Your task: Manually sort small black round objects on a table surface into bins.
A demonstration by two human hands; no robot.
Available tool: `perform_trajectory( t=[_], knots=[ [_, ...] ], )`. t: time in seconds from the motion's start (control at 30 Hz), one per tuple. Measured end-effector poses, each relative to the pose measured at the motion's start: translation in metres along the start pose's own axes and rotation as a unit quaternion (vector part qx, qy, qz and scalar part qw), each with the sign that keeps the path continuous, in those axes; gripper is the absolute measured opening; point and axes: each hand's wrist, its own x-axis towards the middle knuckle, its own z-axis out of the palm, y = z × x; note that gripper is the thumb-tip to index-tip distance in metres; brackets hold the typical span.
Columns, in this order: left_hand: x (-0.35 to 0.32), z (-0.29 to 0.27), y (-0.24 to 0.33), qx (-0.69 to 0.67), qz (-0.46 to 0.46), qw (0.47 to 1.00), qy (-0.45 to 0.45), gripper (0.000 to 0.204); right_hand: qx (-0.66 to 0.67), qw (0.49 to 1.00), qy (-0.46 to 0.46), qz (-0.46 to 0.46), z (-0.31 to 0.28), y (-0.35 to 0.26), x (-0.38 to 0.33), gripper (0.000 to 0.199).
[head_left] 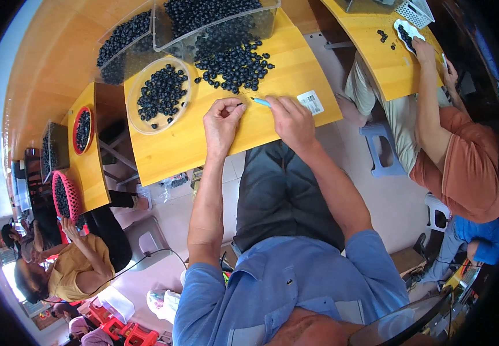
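My left hand (221, 124) is closed in a pinch near the table's front edge, with a small dark round piece (239, 104) just showing at its fingertips. My right hand (293, 122) grips a slim tool with a light-blue handle (261, 102); its short dark tip points toward the left hand, a little apart from it. Just beyond both hands lies a loose heap of dark round balls (235, 68), like berries or beads. A round clear tub (135, 122) left of my left hand holds more of them. Whether the piece in my left hand is whole cannot be seen.
Clear bins (215, 29) full of dark balls stand at the yellow table's far side. A white printed card (310, 102) lies right of my right hand. Co-workers sit at tables left and right, with a pink basket (71, 196), a red bowl (77, 134) and a blue stool (381, 151).
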Motion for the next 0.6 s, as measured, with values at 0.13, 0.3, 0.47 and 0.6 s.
perform_trajectory(
  t=[0.13, 0.3, 0.47, 0.6],
  knots=[
    [-0.002, 0.002, -0.007, 0.034, 0.024, 0.999, 0.012, 0.020, -0.001, 1.000, -0.002, -0.002, 0.002, 0.000, -0.001, 0.033],
    [-0.006, 0.012, 0.001, -0.009, 0.044, 0.999, 0.013, 0.029, -0.017, 0.999, -0.030, -0.030, -0.001, 0.001, -0.003, 0.033],
    [-0.008, 0.011, 0.000, 0.006, 0.054, 0.999, 0.007, 0.034, -0.018, 0.998, -0.034, -0.048, -0.002, -0.002, 0.000, 0.036],
    [-0.009, 0.011, -0.001, 0.007, 0.064, 0.998, -0.001, 0.034, -0.016, 0.998, -0.044, -0.053, -0.003, -0.003, 0.001, 0.036]
  ],
)
